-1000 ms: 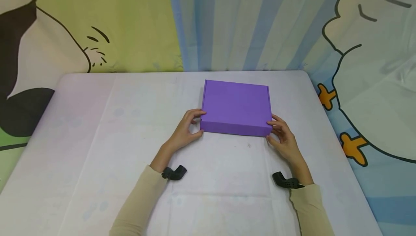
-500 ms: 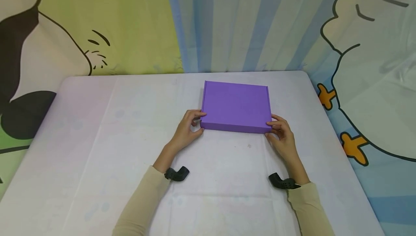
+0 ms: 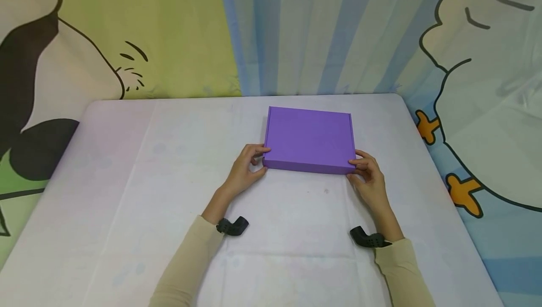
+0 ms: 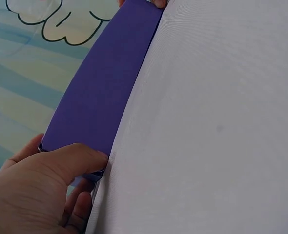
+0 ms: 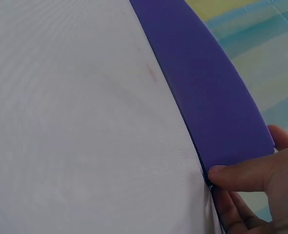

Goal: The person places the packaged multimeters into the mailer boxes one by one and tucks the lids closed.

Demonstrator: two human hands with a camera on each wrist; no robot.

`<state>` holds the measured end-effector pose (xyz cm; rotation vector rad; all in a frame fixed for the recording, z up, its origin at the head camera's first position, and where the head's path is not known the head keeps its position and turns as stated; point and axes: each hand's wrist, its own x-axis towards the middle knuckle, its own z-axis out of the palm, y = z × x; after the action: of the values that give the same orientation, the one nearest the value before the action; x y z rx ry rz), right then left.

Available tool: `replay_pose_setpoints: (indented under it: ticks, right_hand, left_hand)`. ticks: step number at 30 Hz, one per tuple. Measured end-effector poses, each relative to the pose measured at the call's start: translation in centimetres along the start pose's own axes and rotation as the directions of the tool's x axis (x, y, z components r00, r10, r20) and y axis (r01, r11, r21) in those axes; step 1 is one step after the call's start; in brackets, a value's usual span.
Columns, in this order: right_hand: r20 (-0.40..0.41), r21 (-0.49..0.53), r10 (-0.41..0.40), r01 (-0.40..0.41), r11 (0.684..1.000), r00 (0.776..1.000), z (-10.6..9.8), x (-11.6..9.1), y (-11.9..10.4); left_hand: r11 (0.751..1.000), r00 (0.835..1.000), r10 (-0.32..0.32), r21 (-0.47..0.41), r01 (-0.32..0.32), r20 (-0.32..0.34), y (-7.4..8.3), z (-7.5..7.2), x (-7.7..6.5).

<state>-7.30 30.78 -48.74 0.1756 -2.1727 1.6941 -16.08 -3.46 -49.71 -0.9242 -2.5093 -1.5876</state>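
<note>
A flat purple cardboard box (image 3: 311,137) with its lid down lies on the white-covered table, towards the back. At its front left corner my left hand (image 3: 247,168) grips it, a fingertip over the top edge and the thumb low at the front. My right hand (image 3: 370,178) holds the front right corner in much the same way. In the left wrist view, the left thumb (image 4: 80,161) presses the end of the box's front wall (image 4: 100,83). The right wrist view has the right thumb (image 5: 241,174) on the other end of that wall. The box's inside is hidden.
A pale cloth (image 3: 169,241) with fold lines covers the table. Behind it hangs a printed curtain (image 3: 305,29) with cartoon figures, reaching down both sides. A dark camera mount sits on the left wrist (image 3: 233,226) and another on the right wrist (image 3: 368,238).
The box's front edge has shifted slightly away from me, and its front wall looks a little narrower. Both hands keep their hold at the corners. The head view has shifted slightly.
</note>
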Motion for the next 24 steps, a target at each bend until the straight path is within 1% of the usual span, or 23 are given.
replay_pose_setpoints:
  ticks: [6,9,10,12,14,15,17,18,20,21,22,24]
  right_hand:
    - [0.026,-0.002,-0.013,0.013,1.0,1.0,-0.3,0.2,0.3]
    - [0.054,-0.01,0.01,-0.009,1.0,0.999,-0.6,0.3,0.3]
    - [0.062,-0.03,0.021,-0.019,0.999,0.998,-0.7,0.4,0.3]
    - [0.07,-0.105,0.035,-0.027,0.994,0.997,-0.8,0.5,0.0]
    - [0.079,-0.189,0.027,-0.012,0.982,0.997,-0.8,0.7,-0.5]
    - [0.087,-0.234,0.009,0.012,0.972,0.996,-0.7,0.8,-0.8]
    - [0.123,-0.317,-0.028,0.066,0.946,0.992,-0.5,1.0,-1.5]
    - [0.15,-0.354,-0.05,0.101,0.93,0.987,-0.2,1.2,-1.9]
    - [0.221,-0.436,-0.082,0.174,0.883,0.972,0.3,1.7,-2.8]
    - [0.264,-0.489,-0.082,0.206,0.847,0.961,0.6,1.9,-3.2]
    - [0.303,-0.538,-0.065,0.227,0.812,0.951,1.0,2.1,-3.7]
    - [0.366,-0.626,-0.025,0.266,0.733,0.93,1.7,2.5,-4.5]
  left_hand:
    - [1.0,1.0,-0.006,-0.026,0.006,0.012,0.1,0.2,0.2]
    - [0.999,0.999,-0.024,-0.034,0.024,0.025,0.4,0.2,0.3]
    - [0.999,0.999,-0.038,-0.024,0.038,0.029,0.6,0.2,0.3]
    - [0.997,0.997,-0.072,0.013,0.072,0.028,0.9,0.1,0.5]
    - [0.993,0.995,-0.1,0.069,0.099,0.013,1.4,0.0,0.7]
    - [0.989,0.994,-0.109,0.106,0.108,0.003,1.7,-0.1,0.8]
    - [0.977,0.994,-0.107,0.183,0.109,-0.02,2.2,-0.2,1.0]
    - [0.971,0.995,-0.094,0.22,0.098,-0.025,2.6,-0.3,1.2]
    - [0.944,0.998,-0.063,0.324,0.067,-0.021,3.2,-0.2,1.6]
    - [0.925,0.999,-0.051,0.376,0.051,-0.01,3.6,-0.2,1.8]
    - [0.901,0.999,-0.04,0.432,0.032,0.01,3.9,-0.1,1.9]
    - [0.844,0.997,-0.035,0.537,-0.007,0.069,4.5,0.1,2.2]
